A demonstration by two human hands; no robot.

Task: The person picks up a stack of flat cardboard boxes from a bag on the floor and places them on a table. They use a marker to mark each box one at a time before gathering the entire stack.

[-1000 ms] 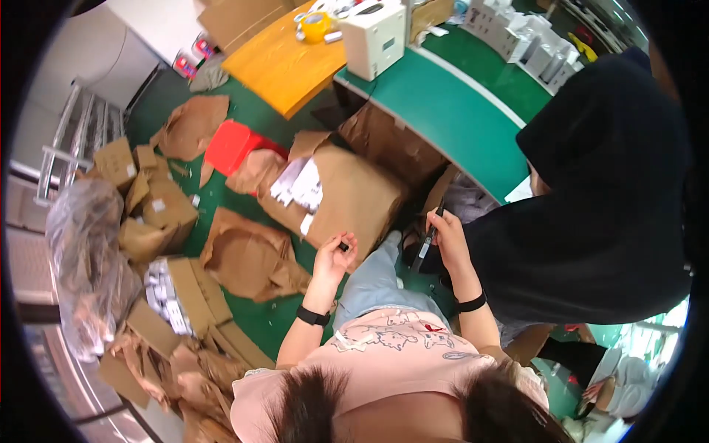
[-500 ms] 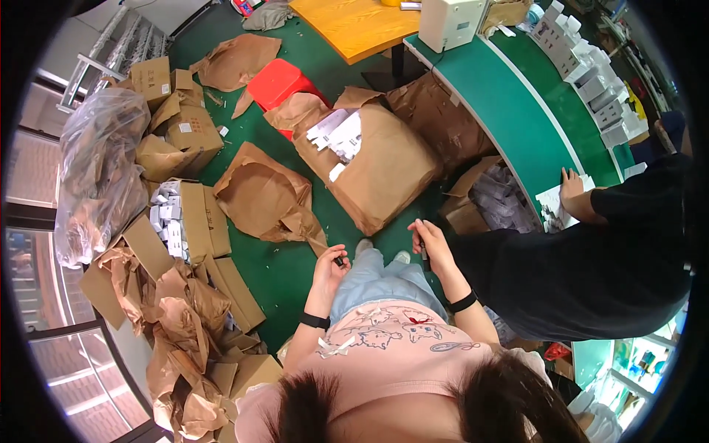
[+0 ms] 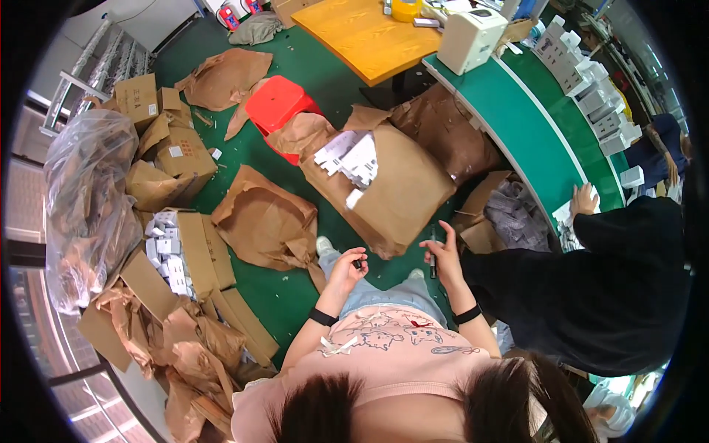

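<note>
My left hand [image 3: 344, 273] is half closed in front of my waist, with a small black piece [image 3: 358, 263] at its fingertips; its kind is too small to tell. My right hand [image 3: 447, 258] holds a slim dark pen-like stick [image 3: 433, 255] upright against the fingers, with the index finger stretched out. The two hands are apart. Just beyond them stands a large brown paper sack [image 3: 402, 188], torn open at its upper left. White folded cardboard pieces [image 3: 348, 159] show through the tear. Neither hand visibly touches the sack.
A red bin [image 3: 279, 103] stands behind the sack. An opened brown paper bag [image 3: 262, 218] lies on the floor to the left, beside cartons [image 3: 173, 159] and crumpled paper [image 3: 192, 340]. At right, a person in black [image 3: 583, 288] leans over the green curved workbench [image 3: 509, 125].
My left foot has stepped out to the left, and the view has shifted. My right index finger is straighter. Both hands still hold their small dark things. The co-worker's hand stays on the bench.
</note>
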